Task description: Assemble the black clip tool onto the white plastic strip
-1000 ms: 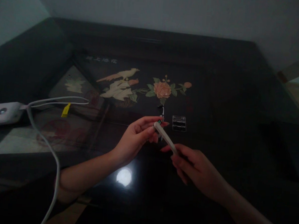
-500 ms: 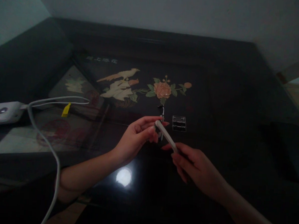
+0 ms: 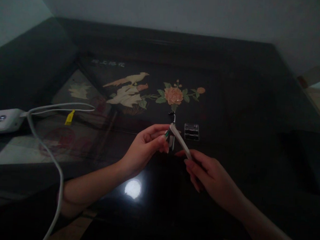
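Observation:
My right hand [image 3: 204, 169] is closed around the lower end of a slim white stick-like thing [image 3: 181, 141], which slants up to the left. At its upper tip, the fingers of my left hand [image 3: 148, 144] are pinched on a small piece with a green edge [image 3: 166, 134]; most of it is hidden by the fingers, so its kind is unclear. Just behind the fingertips lies a narrow black and white item [image 3: 173, 118] on the dark tabletop, partly covered. A small clear case with black slots [image 3: 192, 131] lies to the right of it.
A white power bank [image 3: 4, 120] lies at the left edge. Its white cable [image 3: 47, 148] loops towards me past my left forearm, with a yellow tag [image 3: 69, 117] on it. A dark flat object [image 3: 312, 160] lies at the right. The glossy black table [image 3: 180, 46] meets a wall behind.
The upper tip of the white stick-like thing has moved slightly right and up, away from my left fingertips. A green edge now shows between those fingers. My left hand has hardly moved.

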Available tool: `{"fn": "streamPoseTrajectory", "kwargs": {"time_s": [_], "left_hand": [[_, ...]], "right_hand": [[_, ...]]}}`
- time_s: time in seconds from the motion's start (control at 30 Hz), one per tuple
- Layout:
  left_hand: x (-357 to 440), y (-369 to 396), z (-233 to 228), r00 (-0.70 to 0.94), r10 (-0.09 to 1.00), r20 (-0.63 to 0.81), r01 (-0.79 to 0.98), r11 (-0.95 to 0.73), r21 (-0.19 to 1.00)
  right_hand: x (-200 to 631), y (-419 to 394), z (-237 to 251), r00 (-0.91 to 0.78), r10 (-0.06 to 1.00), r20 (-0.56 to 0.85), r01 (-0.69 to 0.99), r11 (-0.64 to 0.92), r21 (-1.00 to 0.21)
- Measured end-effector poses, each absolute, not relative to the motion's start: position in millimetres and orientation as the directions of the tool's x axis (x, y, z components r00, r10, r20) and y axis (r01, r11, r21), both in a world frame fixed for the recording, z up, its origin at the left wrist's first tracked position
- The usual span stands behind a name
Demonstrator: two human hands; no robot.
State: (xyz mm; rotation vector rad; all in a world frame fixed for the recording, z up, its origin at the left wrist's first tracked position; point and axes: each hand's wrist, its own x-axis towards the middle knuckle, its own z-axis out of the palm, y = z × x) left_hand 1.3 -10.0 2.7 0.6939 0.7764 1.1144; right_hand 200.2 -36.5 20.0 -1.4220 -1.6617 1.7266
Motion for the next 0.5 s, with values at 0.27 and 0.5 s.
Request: {"fn": "streamPoseTrajectory", "kwargs": {"time_s": [0.27,0.5], "left_hand": [[1.6,-11.3,3.2,0.245,0.948,-0.204,-0.493,0.303,0.815],[1.6,-10.7,3.7,0.247,0.950,-0.191,-0.491,0.292,0.821]], "right_hand": [[202.6,-42.6,23.9,-0.559,0.732,-0.391,0.309,-0.254,-0.917],[200.5,-37.1,22.1,-0.454,0.794,-0.404,0.396,-0.227,-0.890]]}}
